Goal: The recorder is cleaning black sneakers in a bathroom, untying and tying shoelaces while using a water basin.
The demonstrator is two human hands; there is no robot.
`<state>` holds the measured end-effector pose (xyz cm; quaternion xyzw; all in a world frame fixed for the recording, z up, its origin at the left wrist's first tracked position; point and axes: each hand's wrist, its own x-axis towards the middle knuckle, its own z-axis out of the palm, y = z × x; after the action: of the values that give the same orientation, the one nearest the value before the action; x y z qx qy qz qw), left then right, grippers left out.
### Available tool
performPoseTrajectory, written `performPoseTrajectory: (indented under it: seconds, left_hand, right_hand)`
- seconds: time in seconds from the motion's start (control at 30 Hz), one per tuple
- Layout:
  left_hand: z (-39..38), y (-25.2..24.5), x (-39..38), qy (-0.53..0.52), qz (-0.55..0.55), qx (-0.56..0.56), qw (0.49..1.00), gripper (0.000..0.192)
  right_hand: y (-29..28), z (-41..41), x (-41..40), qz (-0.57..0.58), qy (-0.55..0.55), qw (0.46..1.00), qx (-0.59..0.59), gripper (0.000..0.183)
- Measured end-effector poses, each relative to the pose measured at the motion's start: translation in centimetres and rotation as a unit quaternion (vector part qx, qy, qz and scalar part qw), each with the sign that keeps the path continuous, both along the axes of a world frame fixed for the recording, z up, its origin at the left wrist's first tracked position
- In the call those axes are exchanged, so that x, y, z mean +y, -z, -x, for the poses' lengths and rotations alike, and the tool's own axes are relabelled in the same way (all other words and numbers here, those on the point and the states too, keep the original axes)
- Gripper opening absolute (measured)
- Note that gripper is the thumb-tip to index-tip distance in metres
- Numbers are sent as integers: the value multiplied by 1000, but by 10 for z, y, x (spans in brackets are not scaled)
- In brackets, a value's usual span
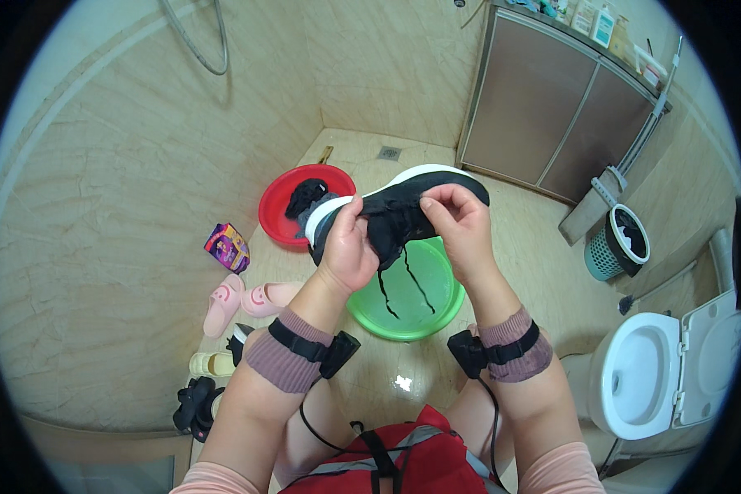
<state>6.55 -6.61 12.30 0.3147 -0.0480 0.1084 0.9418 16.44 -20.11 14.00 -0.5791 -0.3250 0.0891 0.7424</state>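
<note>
A black sports shoe (401,207) with a white sole is held sideways in the air, its laces dangling. My left hand (351,250) grips it at the left end, the thumb on the black upper. With thumb and forefinger, my right hand (460,225) pinches the upper near the lace area. Below the shoe stands a green plastic basin (404,333) holding cloudy water. Beyond my left hand, a red plastic basin (272,225) holds black and grey cloth items (307,197), partly hidden by the shoe.
Pink slippers (224,305), a purple packet (228,248) and other footwear (194,401) lie along the left wall. A toilet (636,376), a teal waste basket (604,253) and a flat mop's bucket (593,207) are at the right. A cabinet (531,99) and floor drain (389,153) are ahead.
</note>
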Motion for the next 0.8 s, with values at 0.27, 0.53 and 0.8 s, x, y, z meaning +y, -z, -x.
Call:
performPoseTrajectory:
  seconds: [0.27, 0.53, 0.8]
  left_hand:
    - [0, 10, -9, -85, -88, 53, 991, 48]
    - [1, 2, 1, -36, 46, 26, 998, 54]
    - [0, 9, 6, -109, -58, 56, 991, 49]
  right_hand:
    - [3, 7, 4, 94, 59, 970, -217, 15]
    - [0, -43, -11, -112, 183, 971, 109, 6]
    - [-9, -13, -14, 63, 140, 941, -303, 25]
